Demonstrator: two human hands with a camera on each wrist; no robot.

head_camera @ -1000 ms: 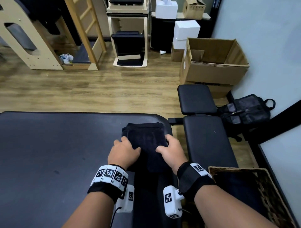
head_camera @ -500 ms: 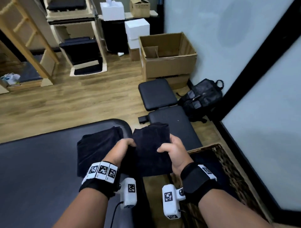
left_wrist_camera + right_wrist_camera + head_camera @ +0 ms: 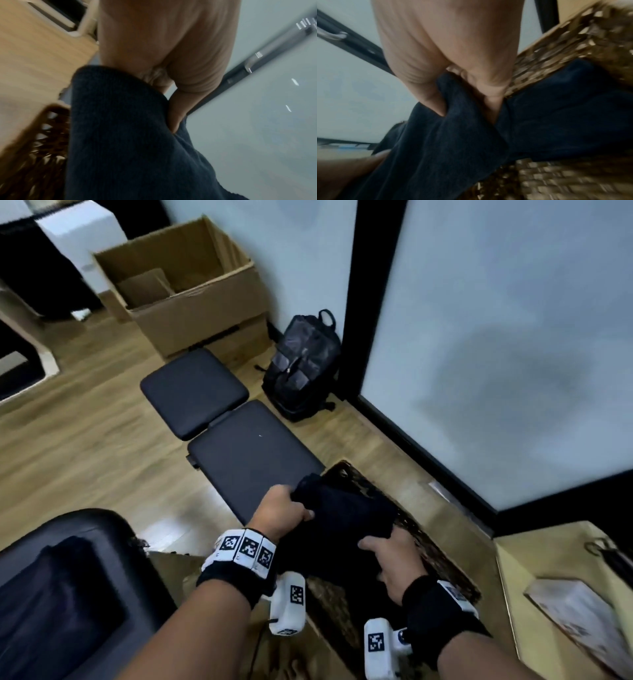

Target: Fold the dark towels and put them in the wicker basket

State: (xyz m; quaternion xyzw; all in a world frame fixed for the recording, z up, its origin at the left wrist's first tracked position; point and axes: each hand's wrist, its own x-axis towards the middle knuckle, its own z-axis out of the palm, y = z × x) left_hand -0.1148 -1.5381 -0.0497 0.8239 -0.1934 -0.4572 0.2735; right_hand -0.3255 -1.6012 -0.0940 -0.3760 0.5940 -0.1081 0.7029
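Note:
A folded dark towel hangs over the wicker basket, held at both ends. My left hand grips its far left edge and my right hand grips its near right edge. In the left wrist view the towel drapes down from the curled fingers, with the basket weave beside it. The right wrist view has the towel bunched under the fingers, right above the basket wall. Another dark towel lies on the black padded table at the lower left.
A black padded bench stands just beyond the basket on the wooden floor. A black backpack leans against the wall, with an open cardboard box behind. A glass partition with a black frame runs along the right. A low wooden shelf sits at the lower right.
Both hands lifted the folded towel off the table and carried it right, from over the table edge to over the basket. The head view swung right with them.

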